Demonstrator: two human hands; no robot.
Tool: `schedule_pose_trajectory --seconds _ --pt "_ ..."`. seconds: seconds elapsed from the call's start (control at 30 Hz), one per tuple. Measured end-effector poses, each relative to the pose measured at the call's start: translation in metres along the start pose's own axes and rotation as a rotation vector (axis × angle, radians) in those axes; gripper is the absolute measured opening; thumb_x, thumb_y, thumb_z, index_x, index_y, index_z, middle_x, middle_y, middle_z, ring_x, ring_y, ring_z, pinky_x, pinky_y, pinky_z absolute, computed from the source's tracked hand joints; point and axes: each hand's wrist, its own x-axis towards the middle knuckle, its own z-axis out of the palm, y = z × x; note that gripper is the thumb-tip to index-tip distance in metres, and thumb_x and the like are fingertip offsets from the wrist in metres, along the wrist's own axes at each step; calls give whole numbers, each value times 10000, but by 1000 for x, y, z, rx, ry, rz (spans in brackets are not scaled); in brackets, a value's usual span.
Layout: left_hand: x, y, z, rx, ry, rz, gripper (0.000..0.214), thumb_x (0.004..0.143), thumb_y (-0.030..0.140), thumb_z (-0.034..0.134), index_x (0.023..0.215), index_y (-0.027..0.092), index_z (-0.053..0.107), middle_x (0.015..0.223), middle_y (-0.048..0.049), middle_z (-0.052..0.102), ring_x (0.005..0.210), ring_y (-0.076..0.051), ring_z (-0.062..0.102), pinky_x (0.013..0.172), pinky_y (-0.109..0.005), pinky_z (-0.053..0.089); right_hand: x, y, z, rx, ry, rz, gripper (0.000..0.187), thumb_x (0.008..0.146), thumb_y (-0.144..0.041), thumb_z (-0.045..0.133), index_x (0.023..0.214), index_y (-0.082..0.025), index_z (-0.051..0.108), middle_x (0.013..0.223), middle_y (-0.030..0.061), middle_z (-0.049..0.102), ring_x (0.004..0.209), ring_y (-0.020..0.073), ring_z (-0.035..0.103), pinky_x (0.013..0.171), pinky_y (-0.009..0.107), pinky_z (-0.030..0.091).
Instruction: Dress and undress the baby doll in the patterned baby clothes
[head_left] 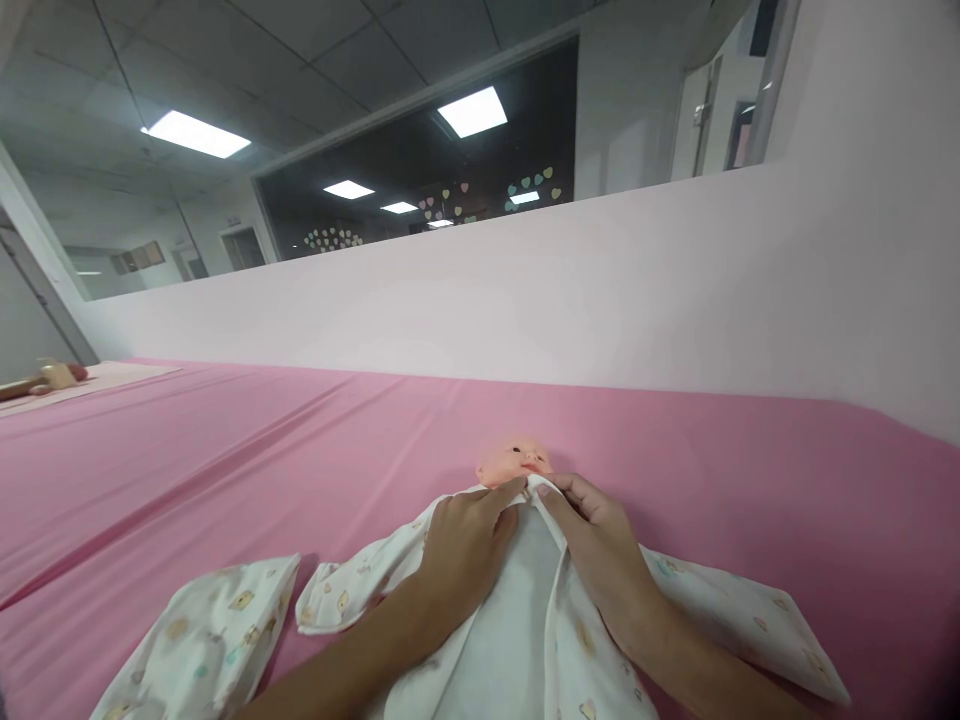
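A baby doll [516,459] lies on its back with only its head showing above a white printed baby top [592,640]. The top is spread open down the front, its sleeves stretched out to both sides, and a plain pale inner layer shows between the edges. My left hand [471,535] pinches the collar edge just below the doll's chin. Across from it, my right hand [598,530] grips the other collar edge, thumb on top. The two hands are close together, and the doll's body is hidden under the cloth.
A folded piece of matching printed cloth [206,640] lies at the front left. Pink sheeting [225,460] covers the surface, which ends at a white wall [525,300] below a window. Far left, a pale mat [127,374] carries some tan object, too small to make out.
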Motion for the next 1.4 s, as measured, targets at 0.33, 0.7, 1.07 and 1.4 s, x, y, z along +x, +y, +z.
schedule_pose_trajectory --seconds 0.33,0.7,1.07,1.4 --pt "-2 -6 4 -319 96 -125 308 902 249 451 1030 279 729 803 24 748 763 -164 659 779 -255 464 -2 -4 3 17 -1 26 293 787 -470 666 943 -234 742 769 10 711 765 215 634 685 316 463" --pt "-5 2 1 -42 91 -124 238 894 211 436 936 212 670 847 -38 742 748 -190 660 676 -277 427 -10 -11 4 -73 -77 6 258 835 -420 610 943 -223 736 832 0 721 832 203 623 747 307 441" --pt "-6 0 0 -1 54 -28 186 892 205 468 953 225 643 839 -31 723 758 -181 658 660 -248 412 -13 -15 8 -74 -56 -4 278 847 -415 606 994 -226 749 821 9 723 855 209 636 782 309 447" --pt "-5 0 -4 -161 9 -113 132 863 226 455 823 197 577 758 -13 664 674 -159 544 644 -267 344 -25 -12 11 -262 -112 -61 274 909 -326 519 1097 -310 718 1120 -10 705 1108 205 602 887 310 458"
